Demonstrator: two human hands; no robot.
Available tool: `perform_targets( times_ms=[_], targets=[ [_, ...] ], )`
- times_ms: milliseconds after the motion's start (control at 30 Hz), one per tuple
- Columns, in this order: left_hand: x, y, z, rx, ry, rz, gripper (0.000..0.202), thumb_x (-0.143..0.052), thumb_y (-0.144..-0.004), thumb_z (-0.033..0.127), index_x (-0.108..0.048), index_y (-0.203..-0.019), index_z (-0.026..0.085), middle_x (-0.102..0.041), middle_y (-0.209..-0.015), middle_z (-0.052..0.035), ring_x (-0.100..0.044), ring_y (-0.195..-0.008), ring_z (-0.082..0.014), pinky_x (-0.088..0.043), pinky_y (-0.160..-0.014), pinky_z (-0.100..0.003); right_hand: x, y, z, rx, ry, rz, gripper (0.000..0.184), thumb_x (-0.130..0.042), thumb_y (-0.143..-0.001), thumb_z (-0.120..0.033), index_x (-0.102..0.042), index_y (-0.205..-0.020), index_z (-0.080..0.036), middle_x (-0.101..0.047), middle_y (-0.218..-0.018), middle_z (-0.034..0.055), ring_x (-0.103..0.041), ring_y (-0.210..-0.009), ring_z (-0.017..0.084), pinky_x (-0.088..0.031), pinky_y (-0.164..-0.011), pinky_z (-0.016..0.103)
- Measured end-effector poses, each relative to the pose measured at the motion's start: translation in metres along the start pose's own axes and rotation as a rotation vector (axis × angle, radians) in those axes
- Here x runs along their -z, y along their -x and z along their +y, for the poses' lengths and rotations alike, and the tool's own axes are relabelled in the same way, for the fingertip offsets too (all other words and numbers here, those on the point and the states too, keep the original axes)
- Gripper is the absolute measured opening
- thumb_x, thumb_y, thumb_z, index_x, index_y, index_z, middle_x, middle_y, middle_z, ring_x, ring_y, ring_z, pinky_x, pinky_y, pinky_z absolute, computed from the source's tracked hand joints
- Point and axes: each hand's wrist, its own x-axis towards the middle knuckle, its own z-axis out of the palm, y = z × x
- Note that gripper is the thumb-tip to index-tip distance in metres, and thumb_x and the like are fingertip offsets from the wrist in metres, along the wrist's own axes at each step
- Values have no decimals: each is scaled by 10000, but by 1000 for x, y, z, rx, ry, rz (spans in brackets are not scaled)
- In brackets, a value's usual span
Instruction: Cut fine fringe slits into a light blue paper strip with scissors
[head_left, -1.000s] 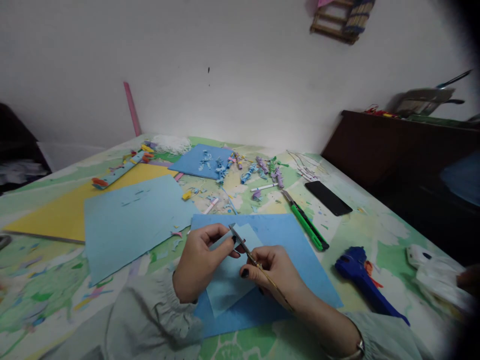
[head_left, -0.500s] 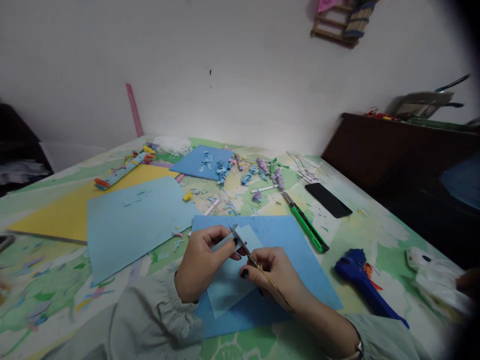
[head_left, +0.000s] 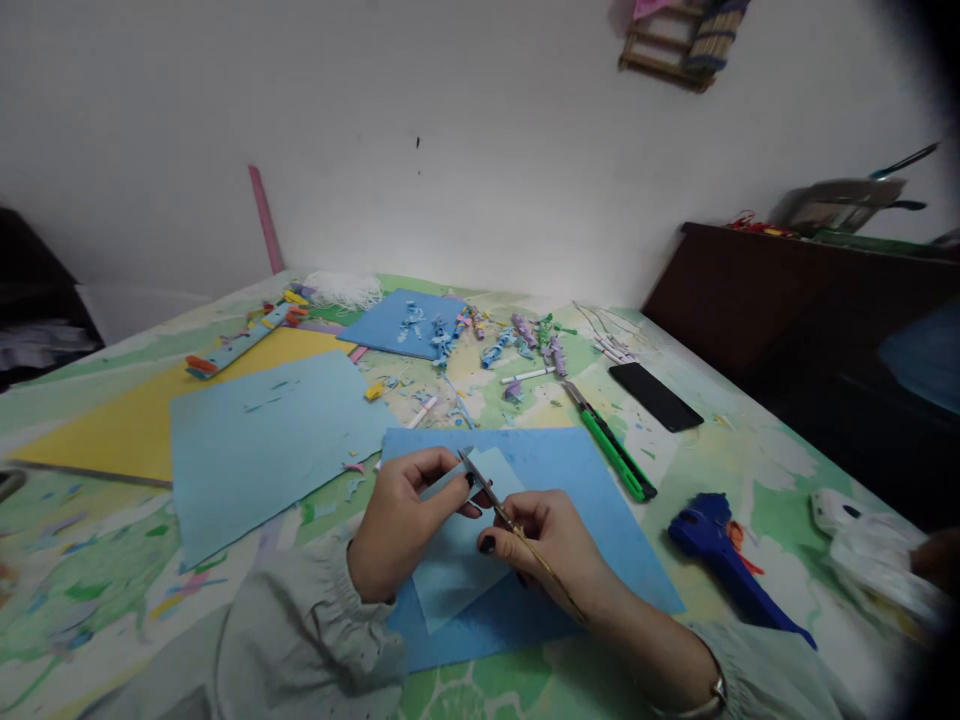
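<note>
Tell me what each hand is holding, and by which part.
Right hand: scissors, by the gold handles. Left hand: light-blue sheet, pinched between thumb and fingers; exact spot hidden.

I'm getting dim, flat light: wall (head_left: 510,235) palest low centre, cabinet (head_left: 780,310) near black. Fingers (head_left: 452,498) fairly sharp; bag (head_left: 874,555) and left-edge scraps (head_left: 84,592) smeared. Right corners blacked out, edges stretched.

No readable text or labels
</note>
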Motion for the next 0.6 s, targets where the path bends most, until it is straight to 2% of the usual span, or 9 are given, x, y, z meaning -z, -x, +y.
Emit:
perform_targets(
  times_ms=[200,600],
  targets=[
    [1,1,-5,5,55,-58,159,-533,-771,206,-628,-665,136,-673,-659,-19,-601,-554,-128,-466,-567,-230,-1,0,-1,-4,-12,18,461,-748,-533,-496,-435,-517,-158,-339,-382,-90,-295,-335,34,-195,-326,167],
    [-1,0,-3,12,23,-44,158,-536,-758,202,-634,-648,142,-678,-657,-23,-606,-549,-137,-470,-566,-240,0,0,-1,-18,1,14,475,-750,-526,-509,-429,-505,-160,-325,-385,-90,-280,-347,36,-188,-328,173]
  ],
)
